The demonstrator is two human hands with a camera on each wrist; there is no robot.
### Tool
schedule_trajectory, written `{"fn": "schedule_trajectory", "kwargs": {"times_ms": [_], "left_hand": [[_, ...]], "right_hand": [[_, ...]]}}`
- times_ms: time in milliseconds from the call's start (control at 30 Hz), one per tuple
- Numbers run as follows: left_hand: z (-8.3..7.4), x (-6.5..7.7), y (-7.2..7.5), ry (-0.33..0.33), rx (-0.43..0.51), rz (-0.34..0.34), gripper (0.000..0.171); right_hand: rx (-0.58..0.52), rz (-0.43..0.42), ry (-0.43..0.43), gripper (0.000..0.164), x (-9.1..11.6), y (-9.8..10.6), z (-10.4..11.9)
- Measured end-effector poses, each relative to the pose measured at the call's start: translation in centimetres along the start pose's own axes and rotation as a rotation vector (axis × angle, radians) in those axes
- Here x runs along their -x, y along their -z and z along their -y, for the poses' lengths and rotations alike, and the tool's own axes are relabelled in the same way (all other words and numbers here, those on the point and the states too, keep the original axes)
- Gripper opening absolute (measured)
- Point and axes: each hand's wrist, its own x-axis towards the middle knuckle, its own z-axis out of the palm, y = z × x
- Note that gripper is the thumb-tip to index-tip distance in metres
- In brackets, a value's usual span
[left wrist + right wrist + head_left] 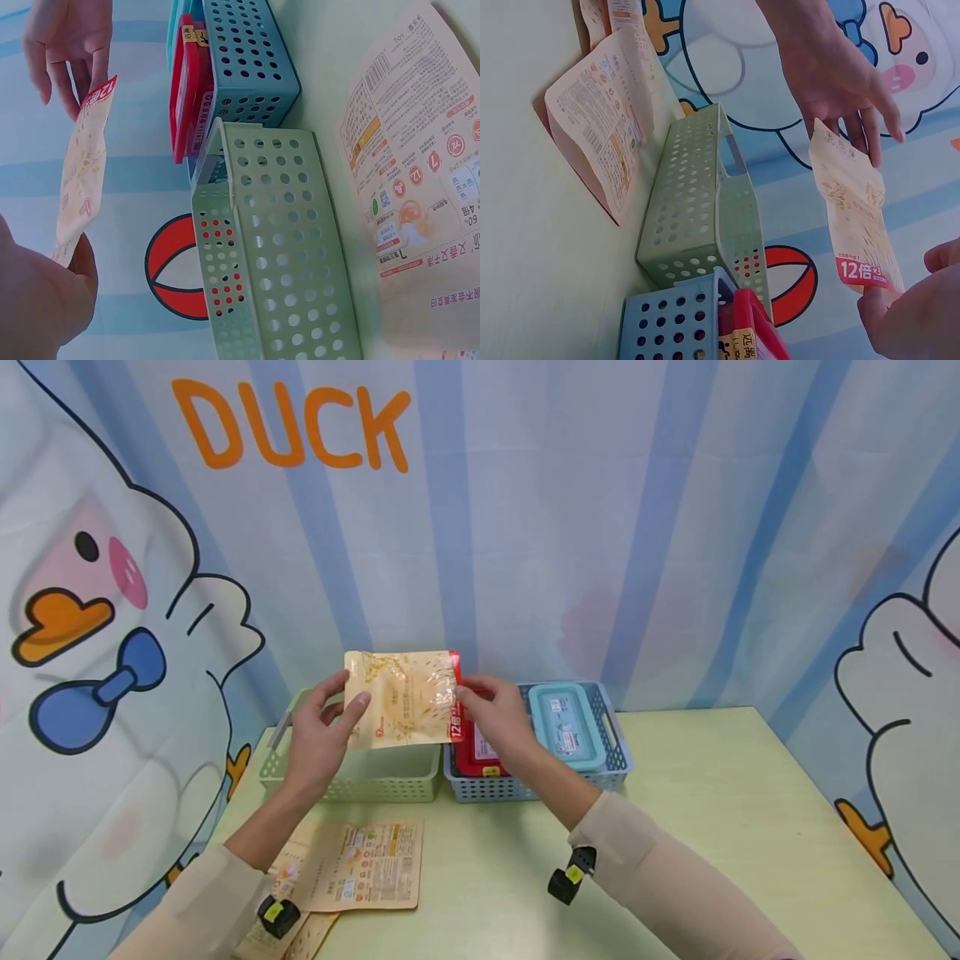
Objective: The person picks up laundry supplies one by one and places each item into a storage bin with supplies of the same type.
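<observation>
A flat beige packet [401, 700] with a red strip down its right edge is held upright above the green basket. My left hand [321, 731] pinches its left edge, thumb in front and fingers behind. At the red edge, my right hand [501, 720] pinches the packet between thumb and fingers. The left wrist view shows the packet [84, 169] nearly edge-on, while large "12" print appears on its red strip in the right wrist view. Below the hands stands the perforated green basket [382, 789], its visible inside bare.
Right of the green basket, a blue basket [495, 789] holds a red package [472, 760] and a teal-lidded pack [567, 727]. Several beige pouches [367, 868] lie overlapping on the table [720, 827] near the left forearm. A printed curtain [540, 527] hangs behind.
</observation>
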Motion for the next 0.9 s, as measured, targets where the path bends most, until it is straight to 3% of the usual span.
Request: {"fn": "schedule_trajectory", "kwargs": {"times_ms": [200, 433, 633, 900], "left_hand": [[0.0, 0.1, 0.2, 0.05, -0.003, 0.055, 0.064], [0.3, -0.2, 0.6, 0.076, 0.039, 0.053, 0.068], [0.7, -0.6, 1.2, 0.067, -0.019, 0.069, 0.071], [1.4, -0.7, 1.5, 0.125, -0.075, 0.123, 0.076]], "right_hand": [[-0.111, 0.019, -0.01, 0.042, -0.6, -0.2, -0.5], [-0.179, 0.047, -0.001, 0.044, -1.1, -0.9, -1.0], [-0.199, 0.073, -0.013, 0.046, -1.4, -1.9, -1.1], [-0.218, 0.077, -0.06, 0.049, -1.6, -2.9, -1.7]]}}
